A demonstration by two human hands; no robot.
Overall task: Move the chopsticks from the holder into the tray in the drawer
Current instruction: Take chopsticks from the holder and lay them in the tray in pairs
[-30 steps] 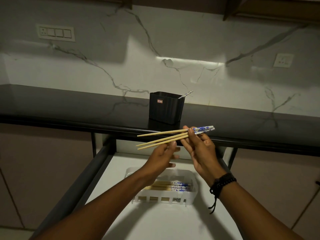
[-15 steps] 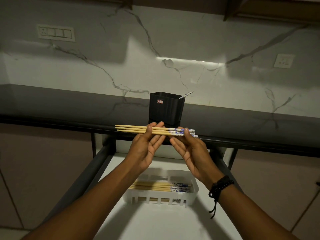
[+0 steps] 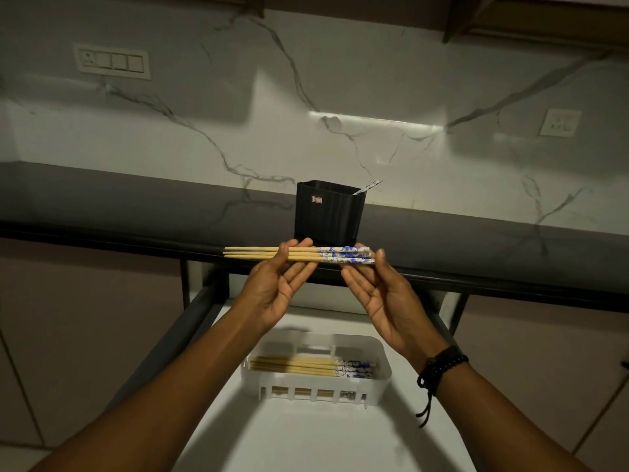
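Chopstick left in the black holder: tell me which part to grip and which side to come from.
Pinch the chopstick by its patterned tip, the only part showing above the black holder, at its rear right corner. Come from above and the right: it leans that way, and the walls hide the rest.

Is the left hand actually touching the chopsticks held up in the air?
Touching. The head view shows the left hand with its thumb over the held chopsticks and fingers behind them, no gap.
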